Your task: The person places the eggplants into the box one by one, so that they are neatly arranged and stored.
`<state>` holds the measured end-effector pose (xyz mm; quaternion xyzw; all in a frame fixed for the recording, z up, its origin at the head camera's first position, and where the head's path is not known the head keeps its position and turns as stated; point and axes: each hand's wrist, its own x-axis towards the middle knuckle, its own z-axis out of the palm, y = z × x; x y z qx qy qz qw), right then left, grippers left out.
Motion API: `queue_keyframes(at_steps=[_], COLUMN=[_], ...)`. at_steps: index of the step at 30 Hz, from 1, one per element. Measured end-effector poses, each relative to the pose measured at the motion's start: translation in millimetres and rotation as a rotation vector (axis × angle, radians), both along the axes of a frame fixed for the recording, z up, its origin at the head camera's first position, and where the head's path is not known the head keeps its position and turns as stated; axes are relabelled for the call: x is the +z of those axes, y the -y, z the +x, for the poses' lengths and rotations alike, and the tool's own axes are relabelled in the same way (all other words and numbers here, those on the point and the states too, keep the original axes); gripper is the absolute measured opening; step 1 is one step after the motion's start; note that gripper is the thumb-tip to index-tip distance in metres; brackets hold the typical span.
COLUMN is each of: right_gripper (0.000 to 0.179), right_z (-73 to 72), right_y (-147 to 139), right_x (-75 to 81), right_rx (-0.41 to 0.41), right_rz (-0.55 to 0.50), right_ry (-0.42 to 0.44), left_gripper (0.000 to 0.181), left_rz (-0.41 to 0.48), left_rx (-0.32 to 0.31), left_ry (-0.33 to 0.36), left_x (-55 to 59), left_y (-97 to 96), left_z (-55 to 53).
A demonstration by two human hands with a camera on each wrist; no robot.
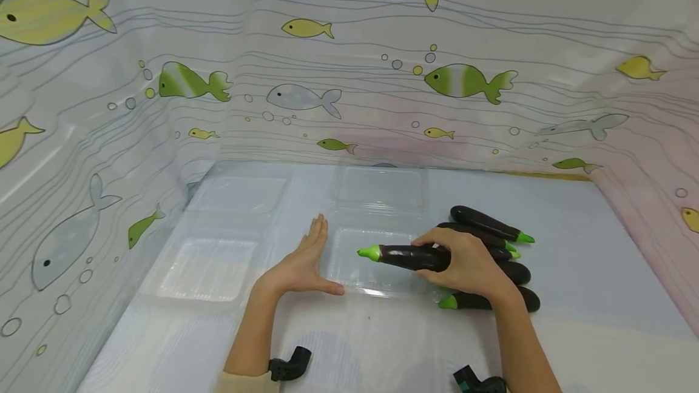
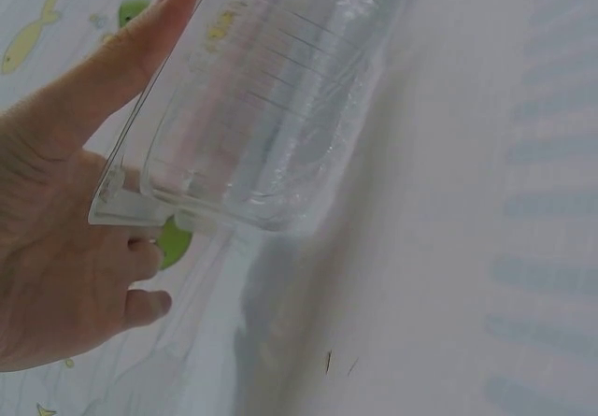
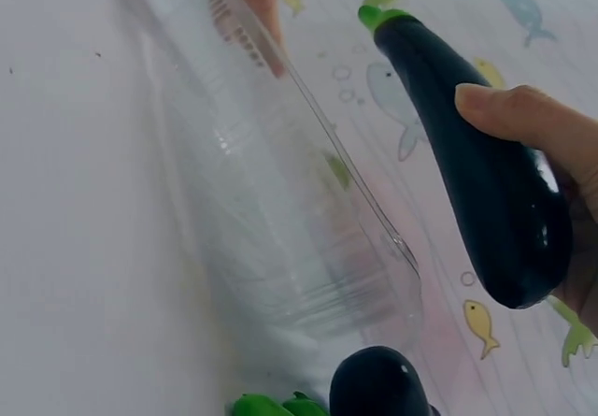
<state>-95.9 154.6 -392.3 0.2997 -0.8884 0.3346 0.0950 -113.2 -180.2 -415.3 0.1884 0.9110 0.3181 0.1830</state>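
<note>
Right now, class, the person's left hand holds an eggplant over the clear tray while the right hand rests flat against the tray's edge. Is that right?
No, the hands are swapped. The head view shows the right hand holding the eggplant over the clear tray, while the left hand rests flat against the tray's edge.
</note>
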Motion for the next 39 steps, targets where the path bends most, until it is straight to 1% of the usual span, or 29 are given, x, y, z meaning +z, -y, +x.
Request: queue_keyframes(at_steps=[8,15,23,28,32,36,39], right_gripper=[0.045,0.045,0.045,0.044,0.042,0.043,0.044], right_z=[-2.0,-2.1,-2.8,-3.2,-1.5,1.3,2.8], right_y=[8.9,17.5,29.4,37.4,46.5,56.0,59.9], right_x=[-7.2,-9.9,-16.3,-21.9,-26.9,-28.7,-28.9], right_rx=[0.035,0.076,0.098,0.104,0.115,0.117,0.111], right_rz=[-0.026,-0.049,-0.041,-0.011,0.063,0.145,0.162], right_ry=[-0.024,-0.029,-0.058,-0.064,-0.027,0.065,0.146], left_gripper=[0.143,0.143,0.143,0.141,0.142,0.143,0.143], left_rz=[-0.026,-0.026,-0.024,-0.010,-0.011,-0.029,-0.034], left_rx=[-0.010,-0.008,-0.011,-0.015,-0.010,0.001,0.004], left_ry=[-0.009,-0.005,-0.016,-0.031,-0.028,-0.008,-0.003], left_x=[-0.1,-0.4,-1.4,-1.0,-0.9,-0.8,-0.4], left_y=[-1.3,-1.8,-2.4,-2.2,-1.9,-2.3,-3.0], left_z=[-1.2,-1.8,-2.5,-1.9,-1.9,-2.3,-2.2])
